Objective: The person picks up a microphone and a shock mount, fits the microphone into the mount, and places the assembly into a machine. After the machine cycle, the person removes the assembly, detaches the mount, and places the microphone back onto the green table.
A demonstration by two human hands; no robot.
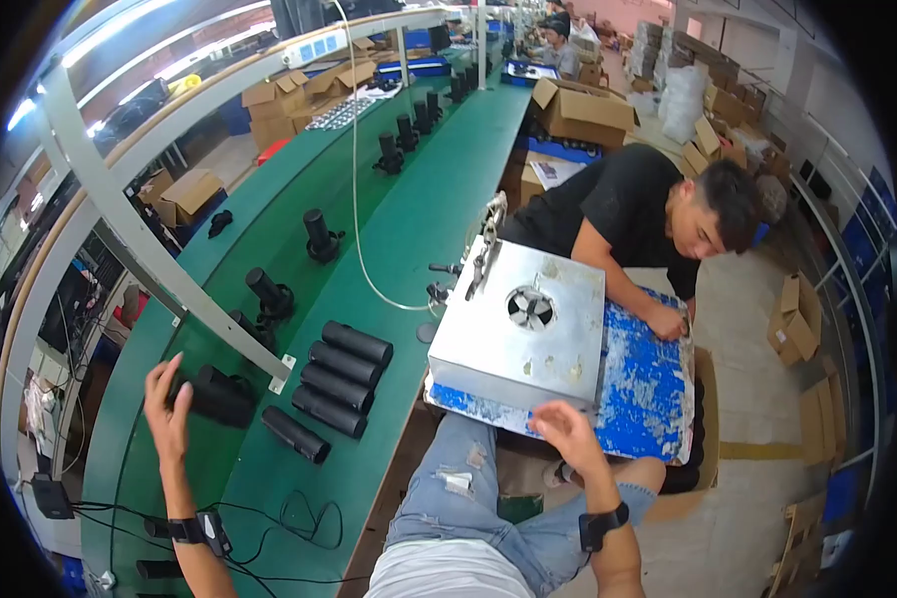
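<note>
My left hand is raised over the green bench at the left, fingers apart, beside a black cylindrical part with a wider base. Whether the fingertips touch that part cannot be told. Several black tubes lie in a row to its right. My right hand is above my lap, fingers loosely bent and apart, holding nothing. It is close to the front edge of a silver metal box with a round fan opening. The box rests on a worn blue board.
Black parts on round bases stand along the green bench. A white post rises from it, and a hose hangs down. Black cables lie near my left arm. A co-worker leans at the board's far side.
</note>
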